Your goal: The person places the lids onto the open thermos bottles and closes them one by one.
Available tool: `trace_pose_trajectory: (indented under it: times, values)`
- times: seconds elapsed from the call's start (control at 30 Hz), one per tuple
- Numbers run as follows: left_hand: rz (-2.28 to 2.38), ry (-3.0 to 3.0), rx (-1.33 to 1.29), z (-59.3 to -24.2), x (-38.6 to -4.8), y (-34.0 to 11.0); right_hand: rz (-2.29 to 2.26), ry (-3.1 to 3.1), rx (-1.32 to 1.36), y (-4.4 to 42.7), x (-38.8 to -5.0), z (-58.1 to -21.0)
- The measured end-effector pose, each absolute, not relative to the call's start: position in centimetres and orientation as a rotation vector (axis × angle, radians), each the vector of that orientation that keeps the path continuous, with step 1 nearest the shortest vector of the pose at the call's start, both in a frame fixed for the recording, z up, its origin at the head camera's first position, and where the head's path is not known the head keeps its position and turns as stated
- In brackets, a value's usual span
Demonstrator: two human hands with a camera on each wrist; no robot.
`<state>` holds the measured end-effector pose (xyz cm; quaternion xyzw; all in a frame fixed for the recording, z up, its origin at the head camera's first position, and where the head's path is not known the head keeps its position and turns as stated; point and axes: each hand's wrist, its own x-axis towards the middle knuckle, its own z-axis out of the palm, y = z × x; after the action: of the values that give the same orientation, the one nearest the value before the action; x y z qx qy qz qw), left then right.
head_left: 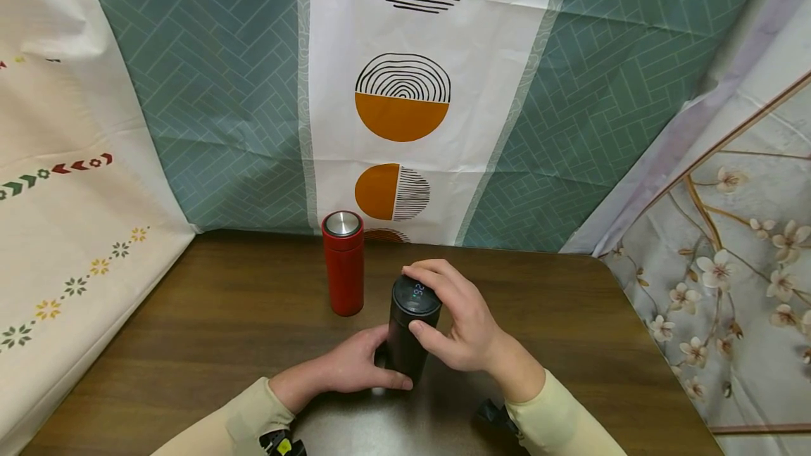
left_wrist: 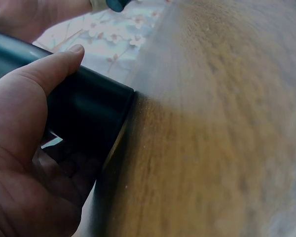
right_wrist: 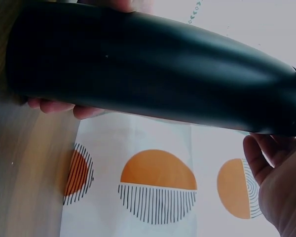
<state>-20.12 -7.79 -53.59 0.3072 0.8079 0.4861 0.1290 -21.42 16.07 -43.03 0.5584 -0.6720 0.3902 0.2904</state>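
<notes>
A black thermos stands upright on the wooden table, with lit digits showing on its round lid. Low on its body, my left hand grips it, thumb on the near side and fingers behind. In the left wrist view the thumb lies along the thermos close to its base. My right hand holds the lid from the right, with the thumb at the near edge and fingers over the far edge. The right wrist view has the thermos body spanning between both hands.
A red thermos with a silver-topped lid stands behind and left of the black one. The brown wooden table ends at a patterned curtain at the back. Patterned cloths hang along the left and right sides.
</notes>
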Motion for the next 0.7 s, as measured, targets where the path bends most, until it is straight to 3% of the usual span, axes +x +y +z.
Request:
trace_pose_trajectory:
  times: [0.7]
  values:
    - [1.399,2.357,0.881,-53.73,-20.11,-7.83,1.051,-1.844,1.400,16.15,-21.39,-43.17]
